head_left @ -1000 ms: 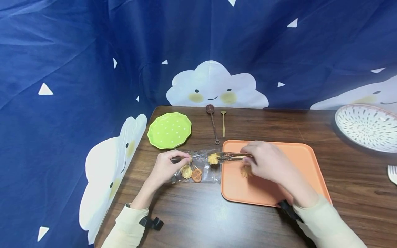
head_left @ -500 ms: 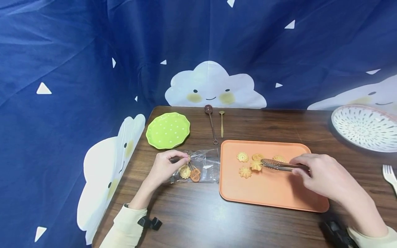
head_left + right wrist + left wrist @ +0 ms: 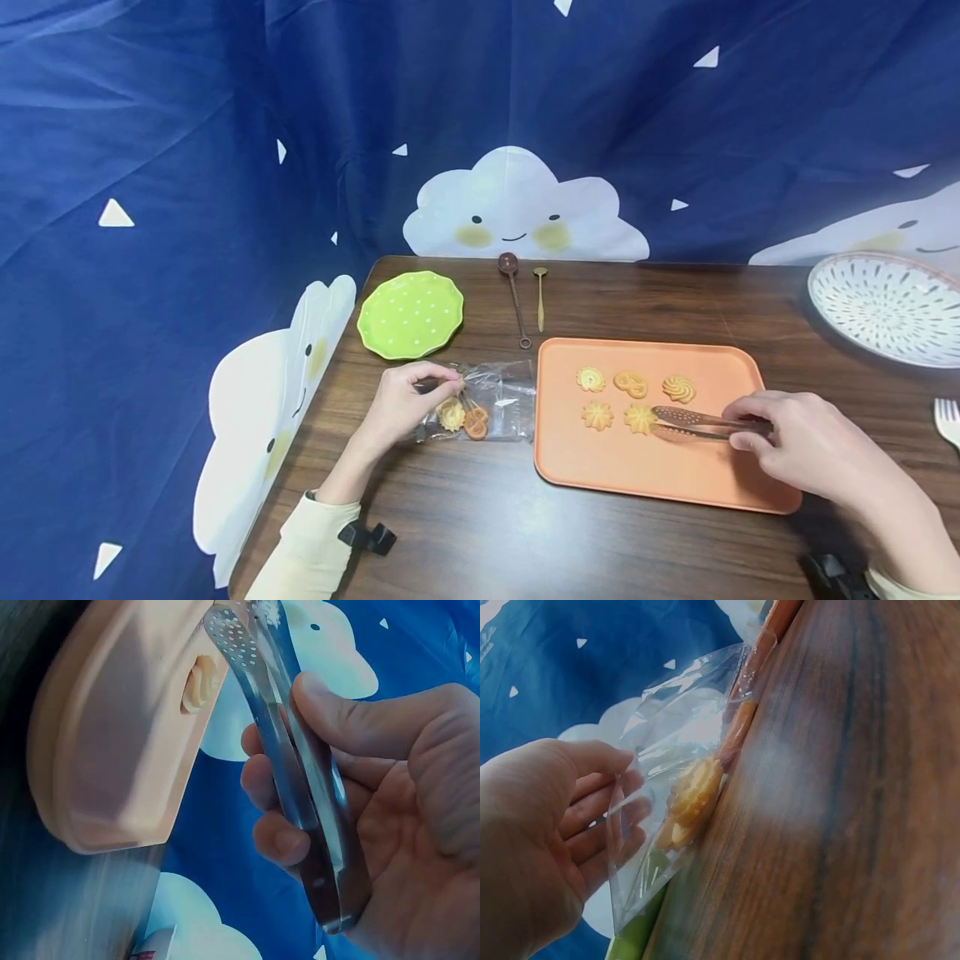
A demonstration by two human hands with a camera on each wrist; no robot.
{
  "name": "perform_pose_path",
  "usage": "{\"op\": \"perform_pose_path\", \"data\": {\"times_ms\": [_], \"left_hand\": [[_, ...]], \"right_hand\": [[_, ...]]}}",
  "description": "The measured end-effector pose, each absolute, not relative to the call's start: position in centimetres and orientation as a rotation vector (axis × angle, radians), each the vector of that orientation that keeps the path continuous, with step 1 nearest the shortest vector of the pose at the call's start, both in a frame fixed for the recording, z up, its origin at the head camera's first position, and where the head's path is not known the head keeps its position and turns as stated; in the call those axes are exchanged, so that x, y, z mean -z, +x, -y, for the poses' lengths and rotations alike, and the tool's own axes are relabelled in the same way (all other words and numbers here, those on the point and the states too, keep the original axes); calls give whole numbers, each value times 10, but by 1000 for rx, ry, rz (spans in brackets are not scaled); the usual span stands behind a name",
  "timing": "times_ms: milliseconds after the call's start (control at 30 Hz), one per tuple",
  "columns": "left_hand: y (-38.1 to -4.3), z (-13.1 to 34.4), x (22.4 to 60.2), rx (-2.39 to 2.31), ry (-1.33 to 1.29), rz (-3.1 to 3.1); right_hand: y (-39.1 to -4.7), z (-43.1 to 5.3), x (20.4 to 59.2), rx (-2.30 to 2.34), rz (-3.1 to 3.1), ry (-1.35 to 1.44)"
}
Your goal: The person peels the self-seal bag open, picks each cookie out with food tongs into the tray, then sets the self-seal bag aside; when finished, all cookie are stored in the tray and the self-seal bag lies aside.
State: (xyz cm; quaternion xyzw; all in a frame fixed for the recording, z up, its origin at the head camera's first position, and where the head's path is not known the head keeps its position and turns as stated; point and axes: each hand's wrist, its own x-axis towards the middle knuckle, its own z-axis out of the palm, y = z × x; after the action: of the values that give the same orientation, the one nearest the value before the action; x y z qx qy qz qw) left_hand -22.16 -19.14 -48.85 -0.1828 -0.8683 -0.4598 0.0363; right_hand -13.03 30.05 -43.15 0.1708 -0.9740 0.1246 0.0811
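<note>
My left hand (image 3: 408, 404) pinches the upper left edge of a clear plastic bag (image 3: 510, 387), lifting it a little. Inside the bag are a yellow flower-shaped cookie (image 3: 451, 415) and a brown pretzel-shaped cookie (image 3: 476, 423). In the right wrist view, metal tongs (image 3: 307, 780) with perforated ends lie between the thumb and curled fingers of my right hand (image 3: 405, 787). Over the orange tray (image 3: 645, 475), the tongs' tips are at the right edge of a star-shaped cookie (image 3: 638, 419); whether they touch it I cannot tell. Several other cookies, including a swirl cookie (image 3: 678, 388), sit in rows there.
Behind the bag stands a green dotted plate (image 3: 411, 315). A brown ladle (image 3: 508, 265) and a thin gold spoon (image 3: 540, 300) lie behind the tray. At the right are a white patterned dish (image 3: 888, 308) and a white fork (image 3: 948, 417).
My right hand has moved right with the tongs, from the bag to over the tray. The star-shaped cookie they carried now lies on the tray. My left hand stays at the bag.
</note>
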Motion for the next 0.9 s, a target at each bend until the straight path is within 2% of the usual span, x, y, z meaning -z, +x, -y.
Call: {"op": "perform_pose_path", "data": {"times_ms": [333,900], "left_hand": [[-221,191,488,1396,-560,2671],[-220,189,487,1458,-531,2603]], "right_hand": [[-136,-284,419,-437,2812,566],[-185,-154,436,-455,2811,890]]}}
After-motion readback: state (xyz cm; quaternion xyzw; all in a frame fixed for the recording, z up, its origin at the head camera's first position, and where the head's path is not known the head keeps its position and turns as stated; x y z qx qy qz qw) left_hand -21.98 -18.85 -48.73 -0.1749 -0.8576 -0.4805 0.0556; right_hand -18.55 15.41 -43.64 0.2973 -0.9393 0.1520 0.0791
